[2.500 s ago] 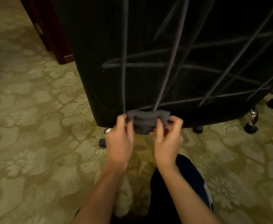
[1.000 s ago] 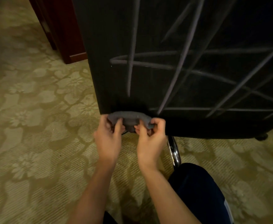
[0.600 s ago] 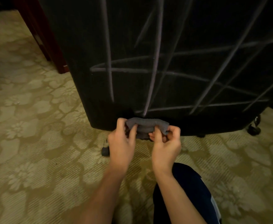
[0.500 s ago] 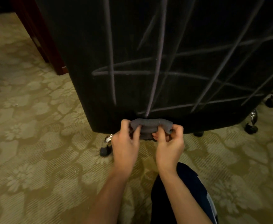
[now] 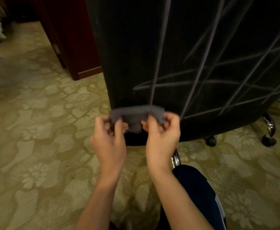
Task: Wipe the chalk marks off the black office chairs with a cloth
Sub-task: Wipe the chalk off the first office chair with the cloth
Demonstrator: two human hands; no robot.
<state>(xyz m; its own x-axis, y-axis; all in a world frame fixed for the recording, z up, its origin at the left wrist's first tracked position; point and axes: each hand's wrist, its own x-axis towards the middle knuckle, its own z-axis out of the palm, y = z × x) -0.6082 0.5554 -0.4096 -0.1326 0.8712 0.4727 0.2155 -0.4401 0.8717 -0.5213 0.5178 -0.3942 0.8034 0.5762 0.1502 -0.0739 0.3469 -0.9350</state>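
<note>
The back of a black office chair [image 5: 136,55] fills the upper right, crossed by several pale chalk lines [image 5: 200,67]. A folded grey cloth [image 5: 134,114] is stretched between both hands just in front of the chair's lower edge. My left hand [image 5: 108,136] pinches its left end and my right hand [image 5: 162,135] pinches its right end. Whether the cloth touches the chair cannot be told.
Patterned beige carpet [image 5: 36,146] covers the floor. A dark red wooden furniture leg [image 5: 79,47] stands left of the chair. Chrome chair legs with black castors [image 5: 268,140] show at right, another chrome leg [image 5: 175,158] by my dark trouser knee [image 5: 197,193].
The view has shifted, so the chair now sits further right and the wooden leg shows more. My hands with the cloth have risen slightly against the chair's lower edge, still holding the cloth.
</note>
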